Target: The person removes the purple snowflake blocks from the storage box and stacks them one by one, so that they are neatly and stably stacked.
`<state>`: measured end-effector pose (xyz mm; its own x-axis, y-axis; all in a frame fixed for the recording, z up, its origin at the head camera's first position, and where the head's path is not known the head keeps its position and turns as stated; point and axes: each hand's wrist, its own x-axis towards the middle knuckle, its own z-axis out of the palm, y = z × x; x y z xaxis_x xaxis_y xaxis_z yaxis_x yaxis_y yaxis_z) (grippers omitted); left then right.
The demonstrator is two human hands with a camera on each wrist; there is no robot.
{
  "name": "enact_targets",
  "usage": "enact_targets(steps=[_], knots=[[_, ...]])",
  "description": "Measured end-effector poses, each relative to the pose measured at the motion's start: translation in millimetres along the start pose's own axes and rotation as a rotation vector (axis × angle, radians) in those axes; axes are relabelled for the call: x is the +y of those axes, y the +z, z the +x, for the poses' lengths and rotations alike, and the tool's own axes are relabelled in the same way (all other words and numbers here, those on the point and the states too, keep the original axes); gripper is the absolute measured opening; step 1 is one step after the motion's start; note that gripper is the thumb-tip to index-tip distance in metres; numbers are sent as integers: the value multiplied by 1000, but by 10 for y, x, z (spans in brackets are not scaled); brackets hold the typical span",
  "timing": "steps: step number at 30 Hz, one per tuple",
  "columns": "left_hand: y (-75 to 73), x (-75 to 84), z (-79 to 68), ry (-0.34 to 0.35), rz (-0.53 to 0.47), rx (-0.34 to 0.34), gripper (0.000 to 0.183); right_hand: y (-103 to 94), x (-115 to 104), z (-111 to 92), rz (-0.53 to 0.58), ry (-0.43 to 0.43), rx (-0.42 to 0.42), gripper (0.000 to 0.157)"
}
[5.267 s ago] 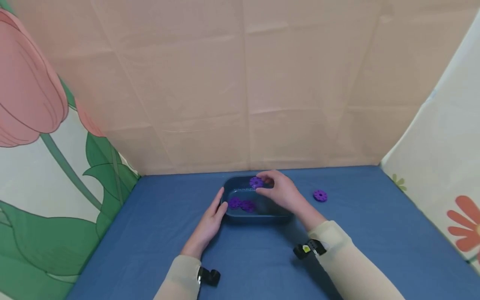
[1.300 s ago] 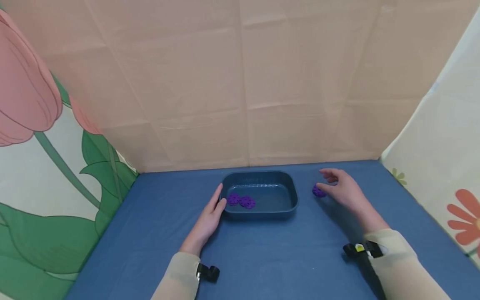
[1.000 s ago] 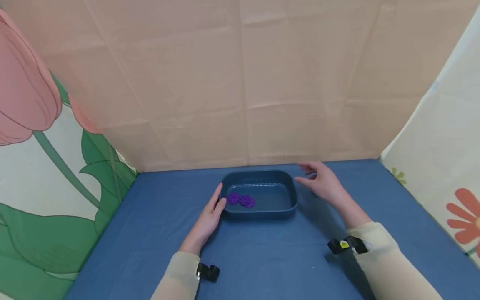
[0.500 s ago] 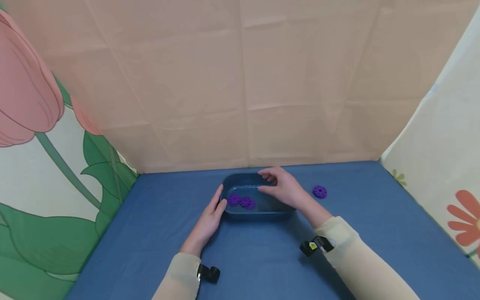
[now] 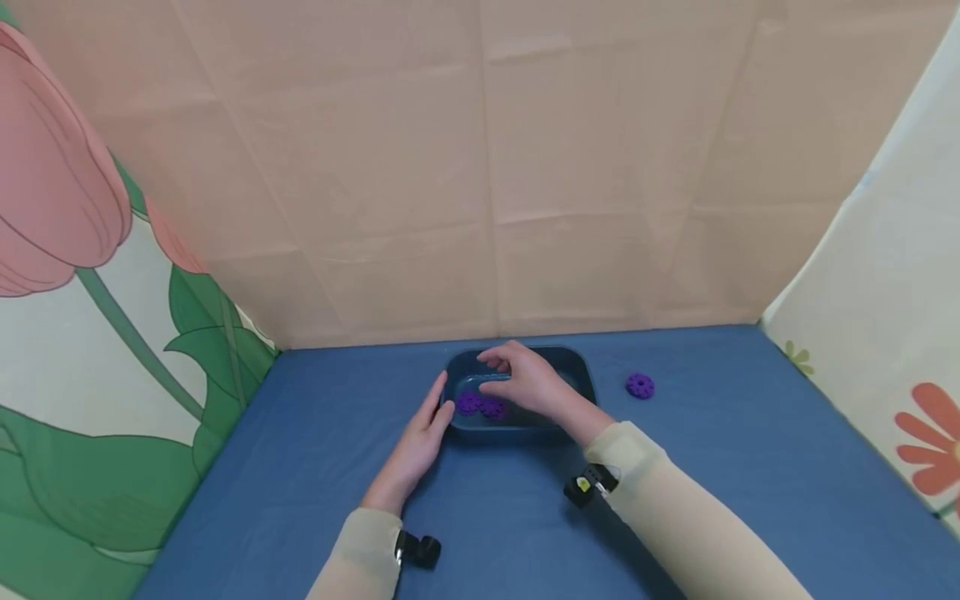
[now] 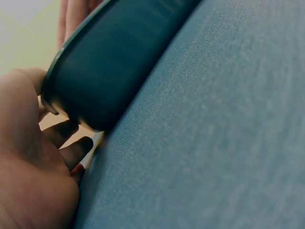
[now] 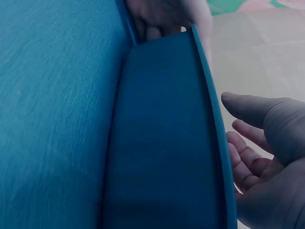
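Purple discs [image 5: 469, 403]: two mid-frame in tray [image 5: 517, 434], one right; left hand [image 5: 417, 443], fingers apart, touches tray, presumably against sliding; right hand [image 5: 522, 379] above, fingers apart.

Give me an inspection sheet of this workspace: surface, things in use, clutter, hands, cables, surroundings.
Surface: blue tabletop.
Things in use: dark blue tray with two purple discs in it; third disc on the tabletop, right of the tray.
Clutter: nothing seen.
Hands: left hand touches the tray's left end; right hand is over the tray, no disc visible in its grasp.
Cables: nothing seen.
Surroundings: beige backdrop behind; flower-print sheets at left and right.
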<state>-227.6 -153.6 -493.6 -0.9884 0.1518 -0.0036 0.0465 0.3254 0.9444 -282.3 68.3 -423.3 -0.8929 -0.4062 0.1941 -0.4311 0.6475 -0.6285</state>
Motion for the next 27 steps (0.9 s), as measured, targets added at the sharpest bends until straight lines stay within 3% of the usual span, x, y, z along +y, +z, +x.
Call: enact_targets(steps=[12, 27], knots=[[-2, -26, 9, 1, 2, -3, 67, 210, 31, 174, -32, 40, -61, 46], [9, 1, -9, 23, -16, -9, 67, 365, 154, 228, -27, 63, -156, 50]])
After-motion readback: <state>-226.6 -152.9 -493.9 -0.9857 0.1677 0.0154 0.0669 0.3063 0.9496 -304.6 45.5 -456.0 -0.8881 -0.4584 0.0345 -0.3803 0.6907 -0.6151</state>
